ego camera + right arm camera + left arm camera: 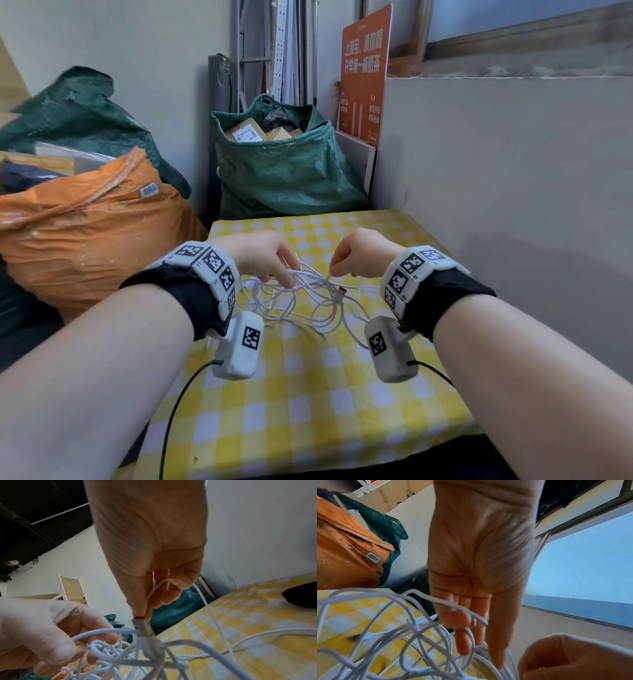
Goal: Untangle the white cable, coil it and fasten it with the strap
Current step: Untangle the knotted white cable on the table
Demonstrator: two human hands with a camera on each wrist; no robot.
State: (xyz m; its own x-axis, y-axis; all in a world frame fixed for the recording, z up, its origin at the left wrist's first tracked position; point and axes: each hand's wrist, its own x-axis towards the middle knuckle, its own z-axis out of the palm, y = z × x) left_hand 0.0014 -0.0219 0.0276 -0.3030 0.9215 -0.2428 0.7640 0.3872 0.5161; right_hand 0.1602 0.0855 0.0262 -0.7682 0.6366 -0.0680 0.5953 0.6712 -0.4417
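Observation:
The white cable point(301, 298) lies in a loose tangle of loops on the yellow-checked tablecloth point(308, 394). My left hand point(284, 274) reaches down into the tangle from the left. Its fingers point(464, 642) hook through several strands, and one strand crosses a curled fingertip point(458, 616). My right hand point(334, 272) pinches a strand between thumb and forefinger point(142, 609), just above the USB plug point(142, 627). That plug point(341, 292) hangs below the right fingers. I cannot make out a strap in any view.
An orange sack point(85, 233) and a dark green sack point(75, 113) crowd the table's left side. A green bag of parcels point(284, 171) stands behind the table. A grey wall point(496, 171) runs along the right edge, with an orange sign point(364, 68) behind.

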